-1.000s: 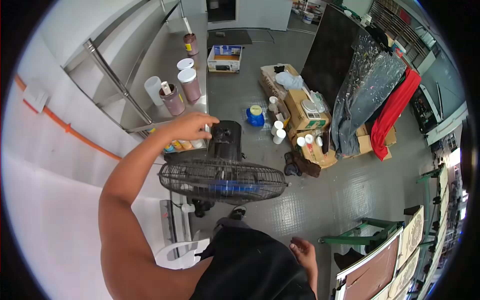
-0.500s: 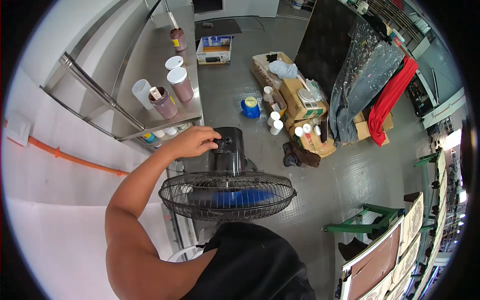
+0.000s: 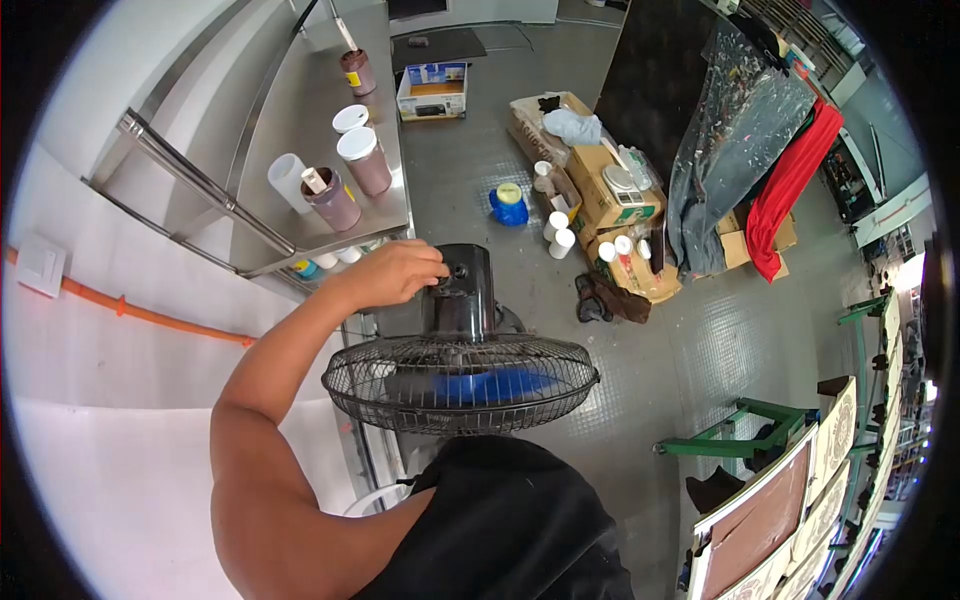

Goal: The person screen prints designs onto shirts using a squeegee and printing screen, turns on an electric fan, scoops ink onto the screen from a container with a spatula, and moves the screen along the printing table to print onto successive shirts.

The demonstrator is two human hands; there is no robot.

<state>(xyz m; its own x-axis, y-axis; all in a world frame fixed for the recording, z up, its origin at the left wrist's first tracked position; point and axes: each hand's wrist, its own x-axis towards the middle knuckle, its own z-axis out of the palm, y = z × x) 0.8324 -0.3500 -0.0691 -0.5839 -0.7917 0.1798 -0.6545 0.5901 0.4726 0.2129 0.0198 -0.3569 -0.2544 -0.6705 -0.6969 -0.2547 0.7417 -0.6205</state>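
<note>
A black fan with a round wire cage and blue blades stands in front of my body. My left hand is at the top of the fan's motor housing, its fingers bent and pressed together on a small knob at the left side. The fingertips partly cover that knob. My right hand is out of view. Left of the fan, a steel shelf holds an open jar of brownish paint with a handle in it, and lidded jars.
Cardboard boxes, white jars and a blue-wrapped tub sit on the floor ahead. A green metal stand and framed screens are at the right. An orange conduit runs along the left wall.
My left hand has come down onto the fan's knob, its fingers now closed there. My right hand has left the view. The camera view has shifted a little.
</note>
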